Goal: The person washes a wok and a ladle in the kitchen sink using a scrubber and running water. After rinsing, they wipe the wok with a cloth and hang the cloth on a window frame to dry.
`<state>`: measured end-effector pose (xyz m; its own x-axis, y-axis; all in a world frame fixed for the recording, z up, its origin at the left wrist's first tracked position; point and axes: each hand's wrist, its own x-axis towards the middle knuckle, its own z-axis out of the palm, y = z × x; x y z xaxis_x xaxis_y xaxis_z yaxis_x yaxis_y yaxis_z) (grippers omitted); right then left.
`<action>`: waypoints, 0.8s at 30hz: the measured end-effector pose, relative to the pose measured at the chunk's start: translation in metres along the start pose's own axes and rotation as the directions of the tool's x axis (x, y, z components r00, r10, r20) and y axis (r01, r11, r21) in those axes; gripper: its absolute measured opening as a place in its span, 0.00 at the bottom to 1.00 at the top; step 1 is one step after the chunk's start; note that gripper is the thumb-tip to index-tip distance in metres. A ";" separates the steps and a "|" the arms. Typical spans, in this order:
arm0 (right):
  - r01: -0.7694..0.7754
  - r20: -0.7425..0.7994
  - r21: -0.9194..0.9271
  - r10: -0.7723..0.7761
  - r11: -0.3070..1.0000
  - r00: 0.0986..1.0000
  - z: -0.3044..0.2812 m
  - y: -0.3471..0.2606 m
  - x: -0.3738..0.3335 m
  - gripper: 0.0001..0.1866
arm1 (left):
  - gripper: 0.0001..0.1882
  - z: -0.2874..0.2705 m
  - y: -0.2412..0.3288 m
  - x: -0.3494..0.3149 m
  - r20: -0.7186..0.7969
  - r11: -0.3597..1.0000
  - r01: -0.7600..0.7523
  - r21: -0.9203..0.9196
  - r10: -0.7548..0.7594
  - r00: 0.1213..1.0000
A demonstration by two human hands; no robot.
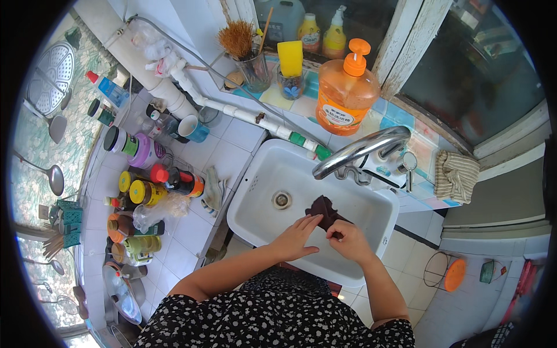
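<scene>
Fingers of the right hand [351,240] are curled tight, just right of centre frame, pinching a dark brown cloth [322,210] near its lower edge! Beside it, the left hand [295,239] is stretched out, loosely open, fingertips at the cloth's left side. That cloth is over the white sink [255,217], right of the drain [282,200], below the curved tap [362,152]; whether it touches the bottom is hard to tell. Upper right of centre, an orange pump bottle [342,104] stands tall; at left, jars [146,192] crowd the tabletop [185,238]!
</scene>
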<state>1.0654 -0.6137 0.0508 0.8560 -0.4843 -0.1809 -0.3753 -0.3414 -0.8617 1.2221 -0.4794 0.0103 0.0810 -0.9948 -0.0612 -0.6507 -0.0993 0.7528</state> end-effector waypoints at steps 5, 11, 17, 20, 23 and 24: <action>0.313 -0.317 -0.016 -0.302 0.950 0.899 -0.021 -0.056 0.003 0.09 | 0.20 0.001 0.008 0.033 0.028 0.710 0.286 -0.643 -0.352 0.936; -0.101 -0.623 -0.655 -0.460 0.749 0.632 -0.097 -0.040 0.002 0.21 | 0.15 -0.044 0.001 0.021 0.039 0.206 0.194 -0.959 -0.583 0.812; -0.226 -0.543 -0.754 -0.391 0.617 0.744 -0.122 -0.017 0.013 0.24 | 0.16 -0.089 0.012 0.012 -0.019 0.055 0.009 -0.998 -0.490 0.871; -0.320 -0.659 -0.682 -0.363 0.658 0.658 -0.130 -0.007 0.012 0.26 | 0.17 -0.109 0.026 0.011 -0.077 0.051 -0.060 -0.997 -0.450 0.890; -0.364 -0.755 -0.567 -0.288 0.739 0.589 -0.151 0.019 0.013 0.27 | 0.18 -0.124 0.042 0.013 -0.110 0.052 -0.098 -0.994 -0.320 0.941; -0.359 -0.760 -0.553 -0.279 0.752 0.587 -0.155 0.024 0.016 0.27 | 0.20 -0.127 0.046 0.015 -0.121 0.071 -0.104 -0.992 -0.283 0.952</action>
<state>1.0150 -0.7549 0.1007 0.3371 -0.8014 0.4940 -0.7859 -0.5285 -0.3210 1.2893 -0.4964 0.1276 0.3522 -0.9160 -0.1923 0.6941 0.1178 0.7102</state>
